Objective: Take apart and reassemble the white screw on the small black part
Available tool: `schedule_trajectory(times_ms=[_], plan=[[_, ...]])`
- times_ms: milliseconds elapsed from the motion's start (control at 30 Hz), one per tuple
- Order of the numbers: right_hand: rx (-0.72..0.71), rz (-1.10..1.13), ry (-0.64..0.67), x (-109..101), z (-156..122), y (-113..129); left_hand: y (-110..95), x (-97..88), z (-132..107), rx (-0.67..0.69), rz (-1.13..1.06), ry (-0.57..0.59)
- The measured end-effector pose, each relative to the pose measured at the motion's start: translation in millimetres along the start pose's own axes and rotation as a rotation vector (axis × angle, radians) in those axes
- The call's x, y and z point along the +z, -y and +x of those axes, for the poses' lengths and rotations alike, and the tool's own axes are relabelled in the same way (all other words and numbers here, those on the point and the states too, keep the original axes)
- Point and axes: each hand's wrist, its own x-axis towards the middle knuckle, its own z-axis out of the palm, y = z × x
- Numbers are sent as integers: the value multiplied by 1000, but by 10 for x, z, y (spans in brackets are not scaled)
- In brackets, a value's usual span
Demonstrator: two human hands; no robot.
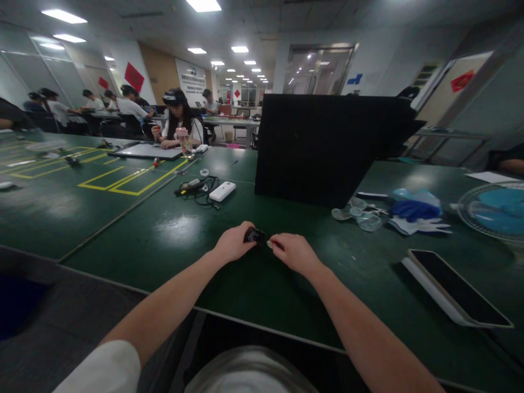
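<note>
Just above the green tabletop [254, 284], my left hand [234, 243] grips a small black object [256, 236] between thumb and fingers. What kind of object it is, I cannot make out. Close to its right end, my right hand [295, 252] is closed in a pinch on a tiny pale piece [269, 244]. Its shape is too small to name. Whether the piece touches the black object is unclear.
A large black box [311, 150] stands ahead. To its left lie a white device [222, 191] and black cables [195, 188]. On the right are clear plastic pieces [368, 220], gloves [417, 215], a fan [491, 210] and a dark-topped slab [458, 289]. A co-worker [180, 117] sits across.
</note>
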Motion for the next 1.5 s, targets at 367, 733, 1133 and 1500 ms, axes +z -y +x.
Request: schedule_trajectory(times_ms=[367, 733, 1133, 1500], plan=[[-145, -105, -157, 168, 105, 56, -79, 82, -20, 145, -11, 45], [3, -148, -248, 145, 140, 43, -94, 43, -22, 96, 12, 39], [76, -291, 83, 91, 111, -282, -35, -57, -12, -43, 58, -18], [263, 179, -248, 53, 73, -479, -98, -28, -26, 10, -78, 49]])
